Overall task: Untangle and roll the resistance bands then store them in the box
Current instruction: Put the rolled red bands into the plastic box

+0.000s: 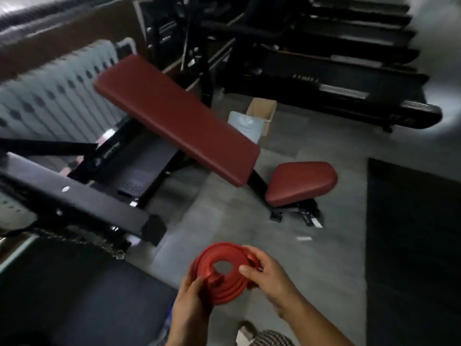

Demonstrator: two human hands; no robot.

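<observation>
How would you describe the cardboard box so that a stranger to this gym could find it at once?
Start at the long red bench backrest. Past its far right edge, on the grey floor in front of the black treadmill, stands the cardboard box. It is the only tan, open-topped thing there, with a pale blue panel at its near side.

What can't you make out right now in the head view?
1. Inside of the box: head view, far off and blurred.
2. Loose end of the red band: head view, covered by the left hand and right hand.
3. Details of the radiator: head view, motion blur.
</observation>
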